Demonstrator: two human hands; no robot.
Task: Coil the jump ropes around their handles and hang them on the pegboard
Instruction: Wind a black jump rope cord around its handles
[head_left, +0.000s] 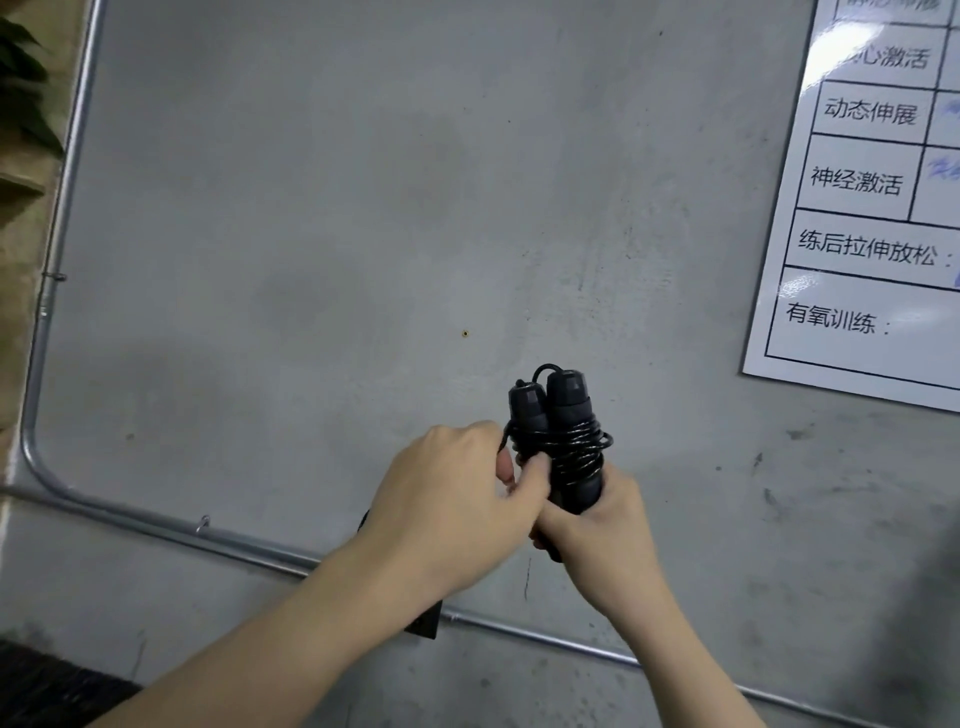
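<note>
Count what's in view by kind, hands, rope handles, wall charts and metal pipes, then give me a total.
Hands: 2, left hand and right hand
Rope handles: 2
Wall charts: 1
Metal pipes: 1
Total: 6

The two jump-rope handles (558, 431) are matt black, and the cord (576, 441) wound round them is glossy black; the wall (311, 208) behind is mottled grey with darker smudges; the conduit (156, 525) on the left is silver-grey; the chart (872, 218) at far right is white with black gridlines, black characters and faint blue scribbles; the leaves (23, 88) at far left are dark green.
</note>
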